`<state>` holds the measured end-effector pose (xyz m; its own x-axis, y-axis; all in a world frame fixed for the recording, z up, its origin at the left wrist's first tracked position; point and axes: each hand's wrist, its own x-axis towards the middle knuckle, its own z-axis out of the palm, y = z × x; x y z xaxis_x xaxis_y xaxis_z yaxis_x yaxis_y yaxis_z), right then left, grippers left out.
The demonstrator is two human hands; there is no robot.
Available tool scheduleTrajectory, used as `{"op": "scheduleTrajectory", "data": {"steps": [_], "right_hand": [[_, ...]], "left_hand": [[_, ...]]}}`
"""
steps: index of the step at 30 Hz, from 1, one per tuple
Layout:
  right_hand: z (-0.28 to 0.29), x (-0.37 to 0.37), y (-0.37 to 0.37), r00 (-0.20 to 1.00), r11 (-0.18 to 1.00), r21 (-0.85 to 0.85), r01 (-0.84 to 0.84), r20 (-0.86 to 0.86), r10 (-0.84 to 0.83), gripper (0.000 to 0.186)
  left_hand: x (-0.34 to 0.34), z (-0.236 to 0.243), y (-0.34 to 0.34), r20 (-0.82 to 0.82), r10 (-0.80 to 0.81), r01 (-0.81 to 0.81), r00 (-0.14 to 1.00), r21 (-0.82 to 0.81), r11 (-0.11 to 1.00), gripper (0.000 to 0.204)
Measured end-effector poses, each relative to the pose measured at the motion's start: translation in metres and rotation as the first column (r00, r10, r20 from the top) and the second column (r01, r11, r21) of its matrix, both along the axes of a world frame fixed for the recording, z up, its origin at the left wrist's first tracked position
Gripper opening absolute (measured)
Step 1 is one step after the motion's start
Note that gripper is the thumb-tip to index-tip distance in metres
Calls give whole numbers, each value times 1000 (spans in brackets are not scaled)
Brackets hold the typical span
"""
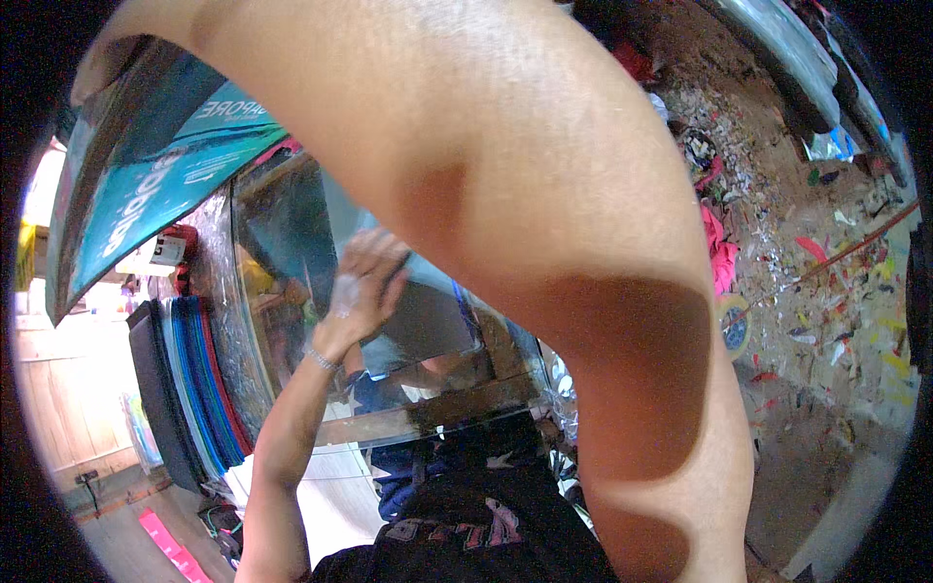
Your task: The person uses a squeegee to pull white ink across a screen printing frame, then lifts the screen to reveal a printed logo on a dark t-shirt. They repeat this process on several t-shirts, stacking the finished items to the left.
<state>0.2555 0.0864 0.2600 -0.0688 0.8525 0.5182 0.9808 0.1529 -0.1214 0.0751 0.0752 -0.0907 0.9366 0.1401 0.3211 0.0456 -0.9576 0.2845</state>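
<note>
My left hand (362,284), with a bracelet at the wrist, lies over a glass tabletop (292,321). Its fingers are stretched out, slightly blurred, on or just above a clear or greyish sheet (428,316). Very close to the camera, my right arm crosses the view from the lower right to the upper left. At the far upper left, my right hand (115,60) is partly cut off, its fingers curled over the top edge of a tilted teal printed panel (155,199). The forearm hides part of the panel and the table.
Left of the table stands a row of dark, blue and red sheets (199,379). A pink strip (173,546) lies on the floor at the lower left. To the right, the floor is strewn with coloured scraps, with a tape roll (734,326) and pink material (717,248) nearer the table.
</note>
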Motion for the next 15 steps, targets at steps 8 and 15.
{"op": "scheduleTrajectory", "data": {"steps": [8,15], "right_hand": [[0,-9,-18,1000,999,-22,-23,-15,23,56],[-20,-32,-44,995,990,-141,12,-99,-26,52]], "left_hand": [[23,95,-31,224,31,-37,974,22,999,54],[-96,294,44,438,595,-735,674,322,596,72]]}}
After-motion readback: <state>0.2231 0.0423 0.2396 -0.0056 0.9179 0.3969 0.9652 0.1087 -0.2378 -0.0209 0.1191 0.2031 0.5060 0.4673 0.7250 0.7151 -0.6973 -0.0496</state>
